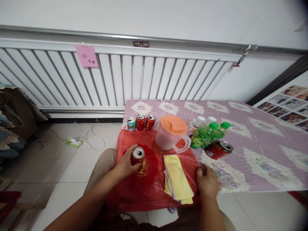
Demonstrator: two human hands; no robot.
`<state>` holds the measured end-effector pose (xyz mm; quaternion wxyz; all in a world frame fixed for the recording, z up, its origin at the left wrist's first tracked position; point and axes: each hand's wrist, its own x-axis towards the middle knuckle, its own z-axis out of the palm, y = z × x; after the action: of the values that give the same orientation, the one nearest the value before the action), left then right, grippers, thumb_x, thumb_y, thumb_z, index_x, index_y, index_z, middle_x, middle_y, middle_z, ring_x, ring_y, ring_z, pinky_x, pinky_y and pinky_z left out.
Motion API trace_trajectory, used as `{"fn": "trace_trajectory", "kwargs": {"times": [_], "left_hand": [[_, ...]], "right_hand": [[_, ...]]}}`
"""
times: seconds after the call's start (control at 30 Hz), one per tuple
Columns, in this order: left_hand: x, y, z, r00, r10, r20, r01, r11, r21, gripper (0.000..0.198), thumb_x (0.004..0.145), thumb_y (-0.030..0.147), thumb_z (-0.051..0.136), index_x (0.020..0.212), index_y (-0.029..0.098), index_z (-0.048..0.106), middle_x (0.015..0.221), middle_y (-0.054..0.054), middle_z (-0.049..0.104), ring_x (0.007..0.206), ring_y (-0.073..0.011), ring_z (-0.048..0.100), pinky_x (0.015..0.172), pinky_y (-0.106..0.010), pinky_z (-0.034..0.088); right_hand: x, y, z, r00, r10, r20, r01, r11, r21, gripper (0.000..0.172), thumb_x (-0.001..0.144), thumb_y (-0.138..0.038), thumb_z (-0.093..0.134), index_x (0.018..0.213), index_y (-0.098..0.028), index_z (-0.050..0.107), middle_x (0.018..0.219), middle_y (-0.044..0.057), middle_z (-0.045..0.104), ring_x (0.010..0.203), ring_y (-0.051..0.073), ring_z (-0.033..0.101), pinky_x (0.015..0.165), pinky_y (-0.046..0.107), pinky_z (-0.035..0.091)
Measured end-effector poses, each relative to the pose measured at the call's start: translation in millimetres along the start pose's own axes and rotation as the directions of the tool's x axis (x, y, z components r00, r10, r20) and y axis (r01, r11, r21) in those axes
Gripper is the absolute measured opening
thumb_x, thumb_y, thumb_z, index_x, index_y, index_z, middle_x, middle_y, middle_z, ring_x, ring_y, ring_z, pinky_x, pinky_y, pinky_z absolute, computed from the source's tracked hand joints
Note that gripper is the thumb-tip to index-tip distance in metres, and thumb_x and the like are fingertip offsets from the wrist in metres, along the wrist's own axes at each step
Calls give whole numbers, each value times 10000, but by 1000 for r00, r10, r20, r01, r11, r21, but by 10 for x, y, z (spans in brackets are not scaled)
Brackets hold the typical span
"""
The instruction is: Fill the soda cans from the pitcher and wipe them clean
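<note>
My left hand (126,164) is clamped round an opened red drinks can (138,156), upright over the red plastic sheet (134,199), left of the lidded pitcher (166,138). A light, level grip should spare its thin wall. My right hand (209,183) curls closed on a dark object (203,168), mostly hidden by my fingers; whether the can's base touches down, I can't tell.

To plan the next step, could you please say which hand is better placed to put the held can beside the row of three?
Probably the left hand: it holds the red can, nearer the three-can row; the right hand is beyond the yellow cloth.
</note>
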<state>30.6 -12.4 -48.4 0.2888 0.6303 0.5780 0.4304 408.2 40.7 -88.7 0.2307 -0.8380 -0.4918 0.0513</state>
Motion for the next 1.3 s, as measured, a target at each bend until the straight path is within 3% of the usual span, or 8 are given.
{"fn": "trace_trajectory", "kwargs": {"times": [0.27, 0.4, 0.47, 0.57, 0.77, 0.93, 1.07, 1.3], "left_hand": [[10, -53, 44, 999, 31, -23, -32, 998, -49, 726, 702, 227, 765, 1354, 204, 447, 1353, -122, 581, 1262, -290, 577, 1112, -460, 451], [7, -14, 39, 998, 49, -28, -51, 995, -80, 675, 707, 209, 749, 1321, 200, 470, 1317, -118, 597, 1231, -286, 590, 1097, -470, 456], [5, -12, 45, 998, 52, -42, -56, 994, -95, 671, 704, 201, 745, 1316, 193, 471, 1305, -118, 603, 1220, -288, 596, 1088, -483, 460], [0, -38, 62, 996, 71, -58, -77, 993, -93, 664, 708, 202, 746, 1314, 194, 476, 1308, -116, 603, 1220, -290, 595, 1086, -496, 458], [-6, -113, 104, 993, 93, -70, -99, 991, -89, 711, 699, 169, 750, 1343, 198, 451, 1334, -126, 585, 1257, -294, 571, 1104, -499, 440], [-1, -106, 103, 992, 108, -69, -115, 988, -102, 700, 706, 170, 752, 1338, 195, 452, 1319, -130, 587, 1240, -290, 575, 1097, -498, 446], [2, -93, 88, 994, 92, -58, -98, 991, -94, 706, 704, 162, 748, 1344, 179, 449, 1321, -142, 582, 1251, -300, 563, 1097, -508, 445], [-9, -89, 103, 996, 60, -62, -66, 994, -89, 711, 692, 145, 741, 1342, 196, 458, 1331, -132, 586, 1262, -304, 563, 1101, -517, 445]], "right_hand": [[49, 36, -24, 999, -12, 34, 9, 995, 98, 591, 823, -488, 442, 1249, -141, 660, 1371, 177, 606, 1266, 398, 519, 1089, 581, 323], [158, 25, -148, 995, -52, 90, 30, 971, 237, 585, 734, -568, 520, 1087, -139, 705, 1206, 183, 695, 1149, 362, 609, 1034, 515, 424], [196, -49, -247, 994, -67, 91, 35, 949, 313, 633, 695, -623, 544, 1057, -129, 703, 1157, 208, 705, 1120, 368, 627, 1005, 499, 456], [193, -273, -387, 996, -85, 42, 59, 904, 423, 754, 673, -671, 565, 1157, -101, 664, 1279, 252, 641, 1223, 404, 564, 1067, 534, 397], [90, -893, -470, 981, -180, 66, 84, 710, 700, 711, 767, -726, 568, 1255, -212, 624, 1335, 147, 642, 1247, 324, 580, 1077, 481, 421], [8, -1234, -436, 948, -266, 172, -11, 515, 857, 672, 671, -825, 636, 929, -212, 728, 972, 102, 760, 934, 285, 705, 853, 443, 565], [-50, -1392, -418, 948, -264, 177, -62, 394, 917, 636, 592, -823, 714, 766, -211, 713, 716, 36, 704, 715, 203, 668, 730, 367, 573], [-62, -1691, -394, 969, -184, 166, -124, 219, 968, 537, 565, -719, 802, 706, -234, 620, 602, -56, 609, 535, 113, 563, 561, 258, 523]]}}
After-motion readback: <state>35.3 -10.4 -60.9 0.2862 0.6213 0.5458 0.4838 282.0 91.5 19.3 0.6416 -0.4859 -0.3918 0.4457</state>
